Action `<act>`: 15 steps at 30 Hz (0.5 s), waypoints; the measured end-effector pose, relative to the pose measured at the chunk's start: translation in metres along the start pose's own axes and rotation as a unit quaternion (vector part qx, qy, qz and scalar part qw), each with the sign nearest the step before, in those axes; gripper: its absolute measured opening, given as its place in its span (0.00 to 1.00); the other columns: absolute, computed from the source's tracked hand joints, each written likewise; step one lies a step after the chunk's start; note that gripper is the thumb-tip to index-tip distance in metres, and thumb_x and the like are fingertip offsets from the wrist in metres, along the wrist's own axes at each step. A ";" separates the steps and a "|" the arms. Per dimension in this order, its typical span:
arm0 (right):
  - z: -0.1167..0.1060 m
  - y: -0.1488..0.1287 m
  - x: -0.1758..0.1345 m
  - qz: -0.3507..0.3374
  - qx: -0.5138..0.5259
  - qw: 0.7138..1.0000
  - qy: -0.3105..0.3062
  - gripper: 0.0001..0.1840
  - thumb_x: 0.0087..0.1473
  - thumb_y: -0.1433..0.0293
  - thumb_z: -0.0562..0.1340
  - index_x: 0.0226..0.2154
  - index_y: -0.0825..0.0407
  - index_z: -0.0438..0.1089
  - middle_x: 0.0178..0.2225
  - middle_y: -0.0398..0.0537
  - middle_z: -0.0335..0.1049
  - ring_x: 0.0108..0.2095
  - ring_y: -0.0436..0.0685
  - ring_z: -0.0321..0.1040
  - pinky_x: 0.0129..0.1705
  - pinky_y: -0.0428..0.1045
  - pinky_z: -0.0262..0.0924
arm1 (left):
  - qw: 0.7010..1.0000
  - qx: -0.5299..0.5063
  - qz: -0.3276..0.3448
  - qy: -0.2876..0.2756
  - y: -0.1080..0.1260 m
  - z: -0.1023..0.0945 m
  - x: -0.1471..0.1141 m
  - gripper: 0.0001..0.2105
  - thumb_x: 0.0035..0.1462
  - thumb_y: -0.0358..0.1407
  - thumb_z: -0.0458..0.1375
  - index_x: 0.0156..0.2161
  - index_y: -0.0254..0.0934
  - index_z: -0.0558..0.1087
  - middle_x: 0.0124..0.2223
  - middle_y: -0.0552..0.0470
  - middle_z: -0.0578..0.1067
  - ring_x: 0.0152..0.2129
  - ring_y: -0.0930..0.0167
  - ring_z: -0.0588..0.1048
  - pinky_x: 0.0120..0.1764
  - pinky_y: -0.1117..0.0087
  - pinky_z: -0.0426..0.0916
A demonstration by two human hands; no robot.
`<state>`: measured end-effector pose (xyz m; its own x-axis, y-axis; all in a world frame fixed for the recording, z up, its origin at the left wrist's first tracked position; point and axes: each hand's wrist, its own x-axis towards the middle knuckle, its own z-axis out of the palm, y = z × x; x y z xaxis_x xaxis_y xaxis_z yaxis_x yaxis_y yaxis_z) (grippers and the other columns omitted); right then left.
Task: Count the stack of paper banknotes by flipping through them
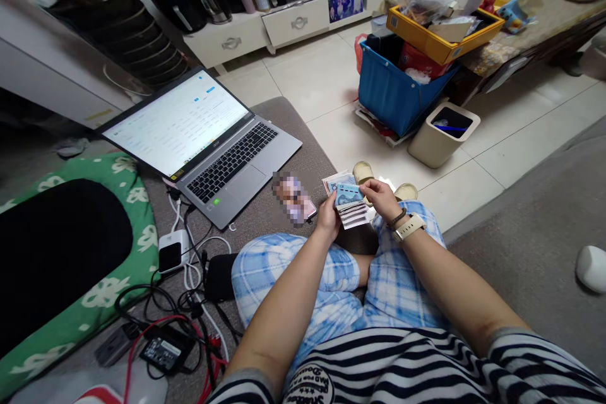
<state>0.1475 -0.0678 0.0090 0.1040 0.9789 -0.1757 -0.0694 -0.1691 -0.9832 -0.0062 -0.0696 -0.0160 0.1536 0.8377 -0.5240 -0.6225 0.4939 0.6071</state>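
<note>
A fanned stack of banknotes (354,217) is held in front of my crossed legs, with a blue note (349,196) on top. My left hand (327,216) grips the stack at its left side, thumb on the blue note. At the right end of that note, the fingers of my right hand (381,197) pinch its edge. A beige watch (409,227) and a dark bracelet are on my right wrist. Just left of the notes lies a phone (294,199) on the brown seat, its screen blurred out.
An open laptop (241,161) stands on the seat to the left. Cables and a power adapter (165,353) lie beside a green cushion (108,290). Beyond are a blue bin (392,91), a beige waste bin (442,136) and a white TV cabinet (303,25). Two round tins (362,172) stand near my knee.
</note>
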 end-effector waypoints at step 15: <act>0.000 -0.001 -0.001 0.003 0.045 0.998 -0.037 0.21 0.41 0.50 0.68 0.23 0.50 0.67 0.19 0.37 0.57 0.19 0.47 0.51 0.23 0.47 0.46 | 1.000 -0.008 0.001 -0.010 -0.002 -0.002 0.003 0.15 0.54 0.43 0.64 0.39 0.31 0.77 0.39 0.43 0.82 0.45 0.59 0.80 0.52 0.59 0.71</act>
<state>0.1472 -0.0689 0.0103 0.0294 0.9841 -0.1750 -0.1600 -0.1682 -0.9727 -0.0064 -0.0683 -0.0202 0.1674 0.8438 -0.5099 -0.6348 0.4880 0.5991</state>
